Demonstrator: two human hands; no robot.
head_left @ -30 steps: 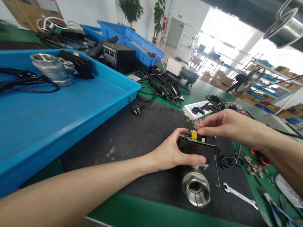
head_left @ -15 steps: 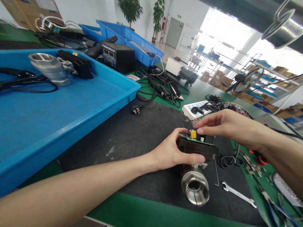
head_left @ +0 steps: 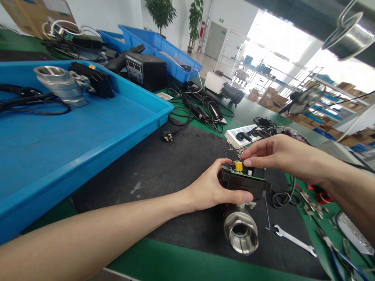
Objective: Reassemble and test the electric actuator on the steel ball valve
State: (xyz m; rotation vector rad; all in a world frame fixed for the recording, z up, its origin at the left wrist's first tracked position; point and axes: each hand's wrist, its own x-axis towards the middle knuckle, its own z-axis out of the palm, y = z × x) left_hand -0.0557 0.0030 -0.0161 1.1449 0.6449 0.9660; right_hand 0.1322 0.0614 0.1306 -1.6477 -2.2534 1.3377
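Note:
My left hand (head_left: 215, 185) is wrapped round the black housing of a valve actuator (head_left: 244, 184), thumb along the near side and fingers at the far left edge. The housing's top is open and shows a green circuit board with a yellow component (head_left: 239, 166). Below it sits a metal ball valve (head_left: 241, 230), its threaded opening facing me. My right hand (head_left: 265, 155) is over the board with thumb and fingers pinched together near the yellow component. What lies between those fingertips is hidden or too small to name.
An open-end wrench (head_left: 295, 240) and a hex key (head_left: 267, 212) lie right of the valve on the black mat (head_left: 181, 171). Pliers (head_left: 331, 248) are further right. A white power strip (head_left: 241, 134) stands behind. On the left, a blue tray (head_left: 117, 148) holds another valve (head_left: 63, 84).
Almost nothing differs. Both hands keep their places on the actuator, and the whole view has shifted very slightly.

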